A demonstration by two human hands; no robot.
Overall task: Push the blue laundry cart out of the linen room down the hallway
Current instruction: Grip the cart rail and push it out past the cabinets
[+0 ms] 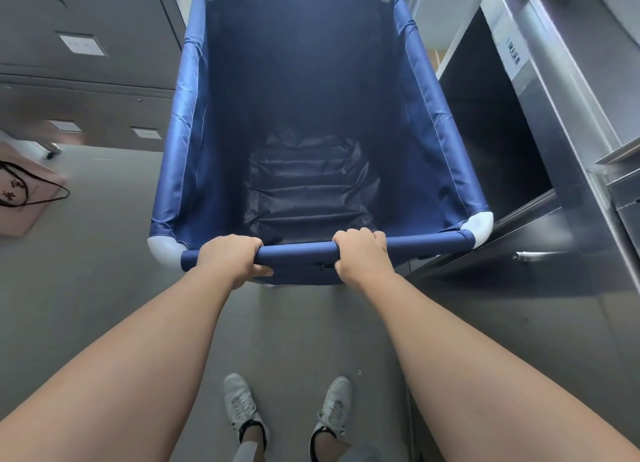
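- A person grips the near rail [298, 252] of the blue laundry cart [311, 115], both bare arms stretched forward and down over a grey floor [86, 288].
- The left hand [230, 257] is clamped around the rail toward its left end, fingers curled over the top and the thumb tucked beneath; the pale corner joint [162, 253] sits just outboard of it.
- The right hand [362, 253] is clamped on the same rail, well apart from the left, knuckles up; its fingertips are hidden on the far side of the fabric sleeve.
- Ahead of the grip the cart's dark liner drops to a creased bottom [304, 188]; the wheels are hidden under the cart.
- Right of the right hand, a stainless cabinet [554, 150] stands just beside the cart's corner; its paper label [512, 54] is too skewed to read.
- Left of the left hand, grey locker doors [86, 63] carry small blurred tags, and a pink bag [24, 191] is cut off by the frame edge.
- Behind the grip, two white sneakers [242, 406] show between the forearms.
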